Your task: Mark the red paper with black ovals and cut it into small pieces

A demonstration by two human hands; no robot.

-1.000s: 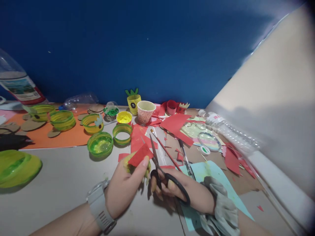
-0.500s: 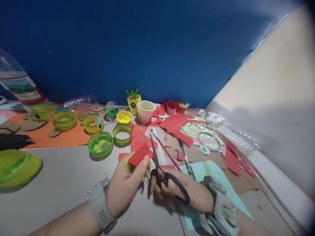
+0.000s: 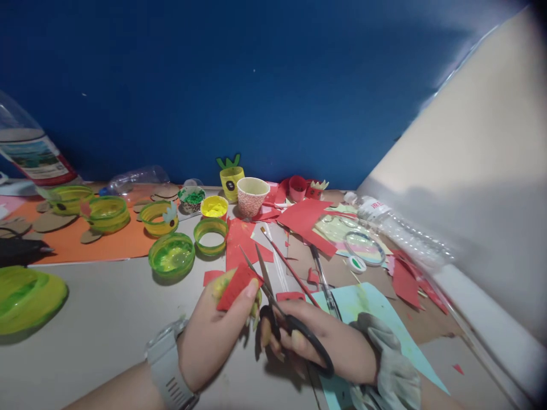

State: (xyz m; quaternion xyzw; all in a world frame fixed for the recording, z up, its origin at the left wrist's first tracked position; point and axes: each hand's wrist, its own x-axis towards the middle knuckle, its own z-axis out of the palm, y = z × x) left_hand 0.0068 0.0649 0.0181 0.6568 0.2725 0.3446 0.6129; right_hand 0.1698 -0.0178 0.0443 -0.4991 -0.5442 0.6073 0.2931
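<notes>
My left hand [image 3: 213,333], with a grey watch on the wrist and yellow-green paint on the fingers, pinches a small red paper piece [image 3: 236,281] between thumb and fingers. My right hand [image 3: 318,341] grips black-handled scissors [image 3: 282,307]. The scissor blades are spread apart and straddle the right edge of the red piece. Both hands hover over the grey tabletop near its front.
Behind the hands lie red paper scraps [image 3: 305,219], a thin paintbrush [image 3: 288,263], a pen [image 3: 325,282], a light blue sheet [image 3: 367,302] and a clear bottle [image 3: 397,228]. Green-yellow painted rings [image 3: 171,253], paper cups [image 3: 252,195] and an orange sheet [image 3: 106,242] fill the left; a green dish [image 3: 25,296] sits far left.
The scissor blades have spread apart around the red piece. The red piece has tilted and dropped slightly in my left hand. The view has shifted a little.
</notes>
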